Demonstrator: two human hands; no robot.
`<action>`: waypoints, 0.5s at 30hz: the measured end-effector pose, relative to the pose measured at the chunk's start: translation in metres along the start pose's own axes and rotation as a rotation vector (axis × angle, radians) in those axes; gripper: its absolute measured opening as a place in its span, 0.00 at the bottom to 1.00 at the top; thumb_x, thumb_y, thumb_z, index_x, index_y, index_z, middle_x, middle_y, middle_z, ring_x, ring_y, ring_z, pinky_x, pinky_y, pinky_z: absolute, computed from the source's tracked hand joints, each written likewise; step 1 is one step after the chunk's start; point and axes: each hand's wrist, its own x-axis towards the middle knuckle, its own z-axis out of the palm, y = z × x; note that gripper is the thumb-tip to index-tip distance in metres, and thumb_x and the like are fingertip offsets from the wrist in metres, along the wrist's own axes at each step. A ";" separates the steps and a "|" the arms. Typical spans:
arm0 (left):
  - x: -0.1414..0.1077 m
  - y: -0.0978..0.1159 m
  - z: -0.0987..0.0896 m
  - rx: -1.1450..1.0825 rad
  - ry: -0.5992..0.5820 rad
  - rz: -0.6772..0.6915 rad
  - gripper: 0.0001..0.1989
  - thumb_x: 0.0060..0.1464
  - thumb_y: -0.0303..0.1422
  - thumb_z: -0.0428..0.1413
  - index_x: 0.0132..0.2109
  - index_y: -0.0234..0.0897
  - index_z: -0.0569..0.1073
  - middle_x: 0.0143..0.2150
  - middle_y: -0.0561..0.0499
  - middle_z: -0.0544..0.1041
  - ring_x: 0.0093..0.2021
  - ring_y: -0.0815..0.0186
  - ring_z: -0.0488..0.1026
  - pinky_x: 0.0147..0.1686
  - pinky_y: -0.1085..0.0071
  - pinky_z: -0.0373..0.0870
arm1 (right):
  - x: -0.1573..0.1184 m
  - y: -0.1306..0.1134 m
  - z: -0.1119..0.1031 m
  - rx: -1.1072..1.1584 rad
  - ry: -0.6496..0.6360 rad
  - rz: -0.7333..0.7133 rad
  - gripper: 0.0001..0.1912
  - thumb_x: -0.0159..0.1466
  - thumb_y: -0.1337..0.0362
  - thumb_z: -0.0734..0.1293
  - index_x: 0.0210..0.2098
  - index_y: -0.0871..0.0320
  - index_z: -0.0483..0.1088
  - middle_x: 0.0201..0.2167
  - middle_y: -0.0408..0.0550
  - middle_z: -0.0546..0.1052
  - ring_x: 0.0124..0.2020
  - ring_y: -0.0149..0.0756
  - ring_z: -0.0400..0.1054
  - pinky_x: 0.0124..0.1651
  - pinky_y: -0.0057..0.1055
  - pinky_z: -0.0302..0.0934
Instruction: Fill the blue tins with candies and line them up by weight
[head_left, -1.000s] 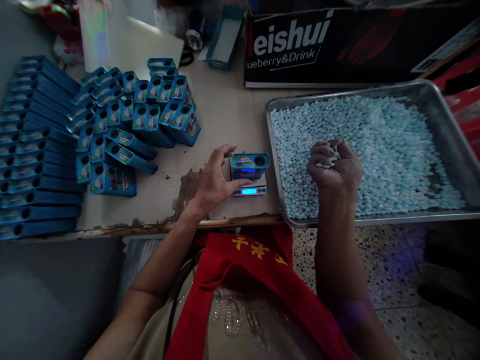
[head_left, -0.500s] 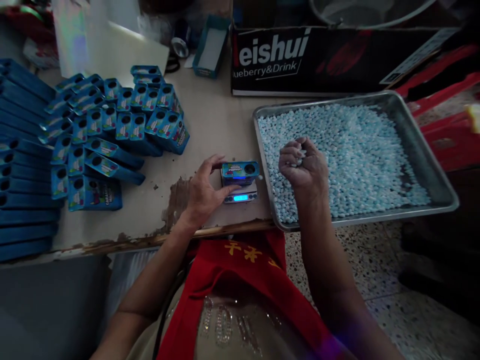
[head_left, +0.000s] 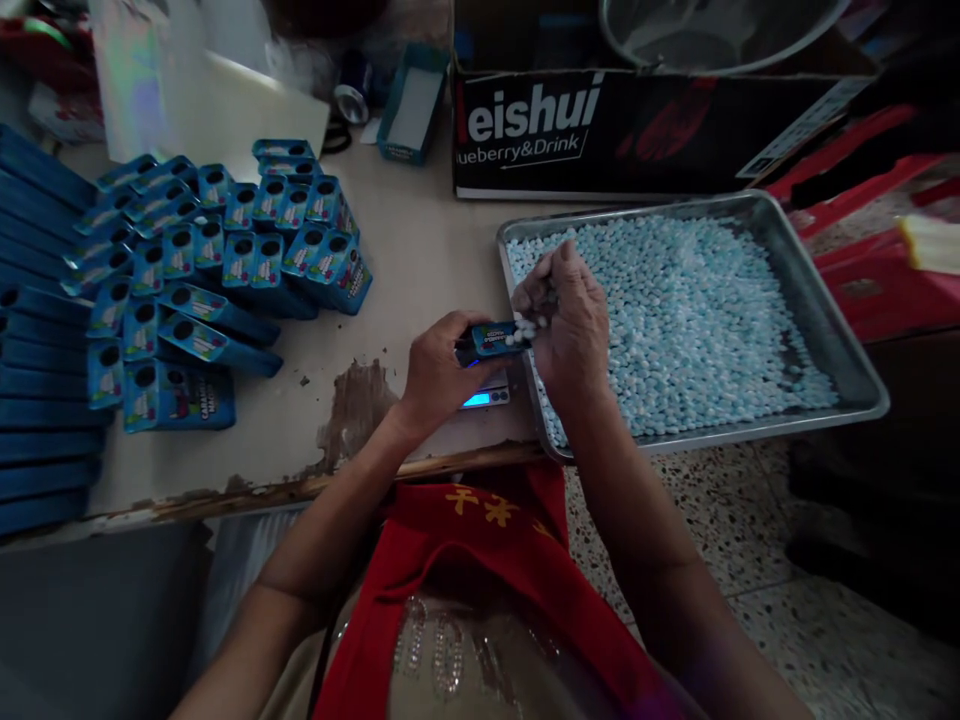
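Observation:
My left hand (head_left: pixel 442 362) is closed round a small blue candy box (head_left: pixel 493 338), held just above a small digital scale (head_left: pixel 491 394) with a lit blue display. Curled at the box's right end, my right hand (head_left: pixel 570 320) holds small pale candies (head_left: pixel 529 327), some of them lying at the box's opening. Beneath and beside this hand is a metal tray (head_left: pixel 862 415) spread with many pale blue and white candies (head_left: pixel 697 310). How many candies are inside the box is hidden.
Several blue boxes with round holes (head_left: pixel 255 260) stand at the left, beside stacked blue boxes (head_left: pixel 45 400). Behind the tray is a black carton (head_left: pixel 540 130) with a metal bowl (head_left: pixel 720 40). A drink can (head_left: pixel 352 90) and an open blue box (head_left: pixel 411 105) lie at the back.
My right hand has moved left from over the tray to the box's opening, with candies in it. My left hand has closed further round the box and lifted it from the scale.

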 end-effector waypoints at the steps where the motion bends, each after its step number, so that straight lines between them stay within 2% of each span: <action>1: 0.000 0.000 0.001 -0.004 0.004 0.000 0.19 0.60 0.39 0.78 0.54 0.43 0.84 0.50 0.50 0.88 0.49 0.59 0.86 0.53 0.63 0.84 | -0.001 0.000 0.000 -0.002 -0.008 -0.007 0.22 0.75 0.39 0.69 0.33 0.46 0.66 0.31 0.44 0.65 0.36 0.42 0.66 0.41 0.39 0.67; 5: -0.004 -0.001 -0.001 -0.013 0.017 -0.016 0.21 0.60 0.44 0.78 0.54 0.43 0.84 0.49 0.50 0.88 0.48 0.59 0.86 0.53 0.64 0.84 | 0.008 0.008 -0.007 0.022 -0.038 0.027 0.24 0.75 0.33 0.67 0.37 0.45 0.68 0.32 0.45 0.68 0.37 0.43 0.69 0.38 0.39 0.66; 8: -0.009 -0.006 -0.006 -0.037 0.032 -0.042 0.22 0.59 0.44 0.79 0.54 0.43 0.84 0.49 0.50 0.88 0.48 0.60 0.86 0.52 0.65 0.84 | 0.024 0.020 -0.021 0.091 -0.055 0.108 0.25 0.74 0.32 0.69 0.37 0.45 0.69 0.28 0.42 0.63 0.33 0.42 0.66 0.35 0.37 0.65; 12: -0.017 -0.016 -0.015 -0.074 0.011 -0.087 0.23 0.58 0.43 0.79 0.56 0.43 0.83 0.50 0.50 0.88 0.47 0.60 0.86 0.53 0.65 0.85 | 0.040 0.033 -0.053 0.185 0.012 0.172 0.21 0.76 0.42 0.70 0.35 0.48 0.66 0.30 0.43 0.65 0.35 0.41 0.68 0.39 0.38 0.70; 14: -0.020 -0.018 -0.020 -0.098 -0.009 -0.086 0.25 0.59 0.44 0.79 0.58 0.44 0.83 0.52 0.49 0.88 0.51 0.58 0.87 0.57 0.62 0.85 | 0.043 0.038 -0.075 0.174 0.075 0.153 0.15 0.75 0.50 0.68 0.35 0.48 0.65 0.33 0.44 0.68 0.38 0.41 0.70 0.43 0.40 0.73; 15: -0.020 -0.018 -0.022 -0.115 -0.019 -0.080 0.26 0.59 0.45 0.79 0.59 0.45 0.83 0.54 0.48 0.88 0.54 0.57 0.87 0.60 0.60 0.85 | 0.043 0.039 -0.087 0.098 0.077 0.113 0.12 0.74 0.53 0.68 0.36 0.48 0.65 0.35 0.45 0.69 0.39 0.42 0.71 0.44 0.42 0.75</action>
